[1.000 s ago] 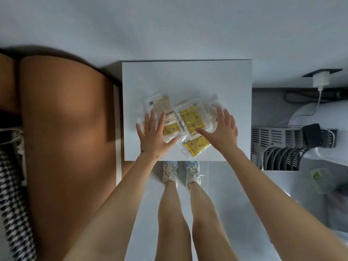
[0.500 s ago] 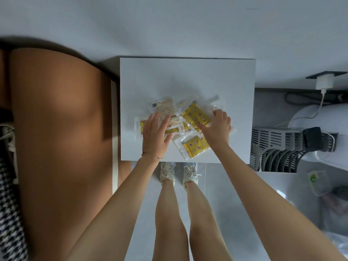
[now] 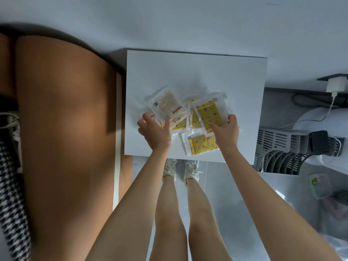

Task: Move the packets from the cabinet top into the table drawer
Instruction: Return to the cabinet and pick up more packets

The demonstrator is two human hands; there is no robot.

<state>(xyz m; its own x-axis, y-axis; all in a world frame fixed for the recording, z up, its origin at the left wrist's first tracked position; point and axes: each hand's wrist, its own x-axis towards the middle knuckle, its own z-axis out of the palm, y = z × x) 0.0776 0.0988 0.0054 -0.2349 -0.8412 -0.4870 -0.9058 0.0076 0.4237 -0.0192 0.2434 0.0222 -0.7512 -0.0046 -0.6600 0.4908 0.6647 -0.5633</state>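
On the white cabinet top (image 3: 188, 72), the left hand (image 3: 154, 131) pinches the beige-labelled packet (image 3: 168, 106) at its near edge, thumb on top. The right hand (image 3: 225, 129) grips a yellow star-print packet (image 3: 209, 112). Another yellow packet (image 3: 202, 145) lies flat between the wrists.

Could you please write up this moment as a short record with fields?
surface: white cabinet top
left hand: grips beige packet at its near edge
right hand: grips yellow packet
loose packet: yellow, lies flat near the front edge
drawer: not in view
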